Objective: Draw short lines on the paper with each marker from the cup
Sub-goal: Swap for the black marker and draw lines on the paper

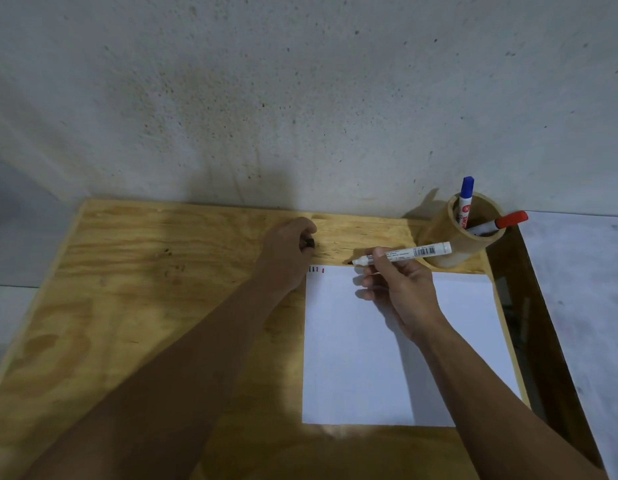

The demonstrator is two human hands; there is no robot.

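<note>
One sheet of white paper (387,358) lies on the plywood tabletop (144,306) in the lower right of the frame, with four short marks (316,270) at its upper left corner: three look dark and one red. The right hand (401,289), at centre right, holds one uncapped marker (401,254) with a white barrel; its fingers (369,271) pinch the barrel near the dark tip, which hangs just above the paper's top edge, over the wood. The left hand (288,251), just left of the paper's upper corner, is curled shut around a small dark cap (309,243) that peeks out between its fingers. One cylindrical cup (463,237) stands in the upper right corner of the tabletop and holds two markers: a blue-capped marker (466,199) standing upright and a red-capped marker (505,221) leaning to the right.
</note>
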